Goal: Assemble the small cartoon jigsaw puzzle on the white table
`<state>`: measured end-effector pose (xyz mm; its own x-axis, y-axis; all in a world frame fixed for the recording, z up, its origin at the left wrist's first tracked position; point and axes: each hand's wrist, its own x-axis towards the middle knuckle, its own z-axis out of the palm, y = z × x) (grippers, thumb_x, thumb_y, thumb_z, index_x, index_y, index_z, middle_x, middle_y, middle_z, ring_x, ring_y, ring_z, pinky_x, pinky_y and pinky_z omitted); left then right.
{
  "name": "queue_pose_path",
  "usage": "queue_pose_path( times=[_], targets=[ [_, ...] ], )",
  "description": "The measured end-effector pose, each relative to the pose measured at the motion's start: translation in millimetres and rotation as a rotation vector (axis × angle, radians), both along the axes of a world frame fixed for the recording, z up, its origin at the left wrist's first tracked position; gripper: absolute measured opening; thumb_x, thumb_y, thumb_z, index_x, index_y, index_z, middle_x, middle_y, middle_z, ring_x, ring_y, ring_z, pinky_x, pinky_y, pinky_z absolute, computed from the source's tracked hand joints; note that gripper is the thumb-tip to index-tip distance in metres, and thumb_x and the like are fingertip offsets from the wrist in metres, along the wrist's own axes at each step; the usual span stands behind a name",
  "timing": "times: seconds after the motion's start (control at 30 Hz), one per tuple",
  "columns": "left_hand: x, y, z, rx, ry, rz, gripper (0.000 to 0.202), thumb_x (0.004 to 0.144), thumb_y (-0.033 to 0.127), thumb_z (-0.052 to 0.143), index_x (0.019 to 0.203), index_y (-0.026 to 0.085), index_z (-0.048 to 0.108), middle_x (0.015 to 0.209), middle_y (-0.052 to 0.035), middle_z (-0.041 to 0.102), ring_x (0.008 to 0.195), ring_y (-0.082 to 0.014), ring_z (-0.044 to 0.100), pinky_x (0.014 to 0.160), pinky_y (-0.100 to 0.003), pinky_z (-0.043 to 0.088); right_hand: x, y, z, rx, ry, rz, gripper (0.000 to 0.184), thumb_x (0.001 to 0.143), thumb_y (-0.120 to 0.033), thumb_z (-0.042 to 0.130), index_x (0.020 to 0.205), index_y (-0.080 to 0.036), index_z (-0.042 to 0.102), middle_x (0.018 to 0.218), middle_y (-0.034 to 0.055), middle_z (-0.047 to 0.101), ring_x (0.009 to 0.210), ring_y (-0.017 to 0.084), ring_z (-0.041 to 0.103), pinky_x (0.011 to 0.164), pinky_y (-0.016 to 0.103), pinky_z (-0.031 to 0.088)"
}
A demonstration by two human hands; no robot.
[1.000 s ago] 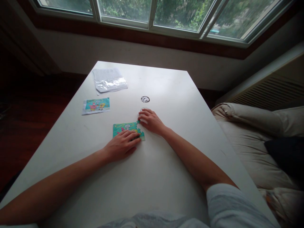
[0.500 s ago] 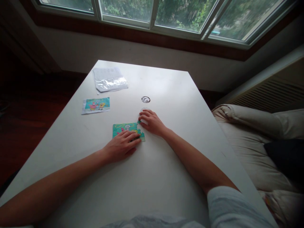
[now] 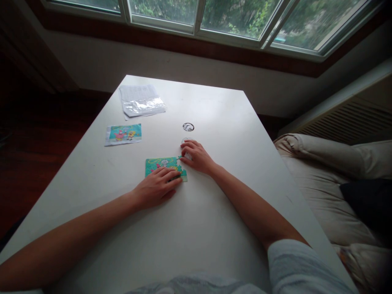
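Observation:
A jigsaw puzzle with a teal cartoon picture lies on the white table, its right edge jagged with a gap near the upper right. My left hand rests flat across its lower part, fingers stretched out over the pieces. At the upper right corner, my right hand has its thumb and fingers curled around a small green puzzle piece, mostly hidden by the fingertips. Just behind the right hand, a round outline on the tabletop is partly covered.
A printed picture sheet with the same cartoon lies to the left. Behind it are papers in a clear plastic sleeve. A round hole with whitish contents is in the table. A beige sofa stands at the right.
My right hand has shifted very slightly to the right at the puzzle's corner. The left hand stays on the puzzle.

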<state>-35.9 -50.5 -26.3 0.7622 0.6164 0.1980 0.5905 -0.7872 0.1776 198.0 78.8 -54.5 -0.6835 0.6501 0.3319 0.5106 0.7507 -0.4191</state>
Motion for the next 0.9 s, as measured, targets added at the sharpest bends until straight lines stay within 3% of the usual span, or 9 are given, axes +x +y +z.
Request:
queue_pose_path(
  times=[0.1, 0.2, 0.37, 0.67, 0.9],
  targets=[
    [-0.1, 0.2, -0.4, 0.001, 0.005, -0.002, 0.035, 0.101, 0.027, 0.048, 0.133, 0.019, 0.058, 0.142, -0.0116, 0.057, 0.131, -0.0293, 0.049, 0.111, -0.046, 0.041, 5.1, 2.5, 4.6, 0.009, 0.023, -0.031, 0.01, 0.094, -0.032, 0.063, 0.095, -0.023, 0.066, 0.124, 0.0084, 0.065, 0.129, 0.027, 0.049, 0.109, 0.047, 0.038],
    [-0.7, 0.6, -1.4, -0.002, 0.005, -0.002, 0.035, 0.1, 0.027, 0.049, 0.134, 0.02, 0.057, 0.143, -0.0116, 0.056, 0.132, -0.0296, 0.049, 0.111, -0.047, 0.041, 13.5, 9.7, 6.2, -0.006, 0.044, -0.112, 0.01, 0.095, -0.028, 0.059, 0.095, -0.022, 0.067, 0.107, 0.0079, 0.069, 0.108, 0.025, 0.057, 0.098, 0.041, 0.043],
    [-1.2, 0.5, -1.7, -0.01, 0.0, -0.003, 0.036, 0.1, 0.026, 0.049, 0.134, 0.02, 0.057, 0.142, -0.0117, 0.057, 0.131, -0.0296, 0.05, 0.11, -0.048, 0.042, 24.7, 22.6, 0.5, -0.034, 0.091, -0.227, 0.012, 0.094, -0.026, 0.057, 0.089, -0.02, 0.066, 0.084, 0.0053, 0.065, 0.083, 0.021, 0.055, 0.079, 0.033, 0.044],
    [-0.7, 1.3, -2.5, -0.016, -0.011, -0.006, 0.036, 0.099, 0.026, 0.05, 0.134, 0.021, 0.058, 0.142, -0.0119, 0.057, 0.131, -0.0298, 0.05, 0.11, -0.048, 0.043, 27.1, 25.2, -4.4, -0.076, 0.124, -0.298, 0.014, 0.093, -0.03, 0.059, 0.088, -0.02, 0.067, 0.08, 0.0037, 0.063, 0.077, 0.019, 0.054, 0.073, 0.03, 0.042],
    [-0.7, 1.9, 0.6, -0.023, 0.015, -0.008, 0.036, 0.101, 0.027, 0.047, 0.134, 0.02, 0.057, 0.143, -0.0113, 0.056, 0.132, -0.03, 0.048, 0.111, -0.048, 0.042, 26.6, 24.9, -7.2, -0.087, 0.154, -0.321, 0.013, 0.089, -0.023, 0.057, 0.093, -0.02, 0.069, 0.08, 0.0033, 0.062, 0.074, 0.018, 0.054, 0.073, 0.031, 0.043]
  ],
)
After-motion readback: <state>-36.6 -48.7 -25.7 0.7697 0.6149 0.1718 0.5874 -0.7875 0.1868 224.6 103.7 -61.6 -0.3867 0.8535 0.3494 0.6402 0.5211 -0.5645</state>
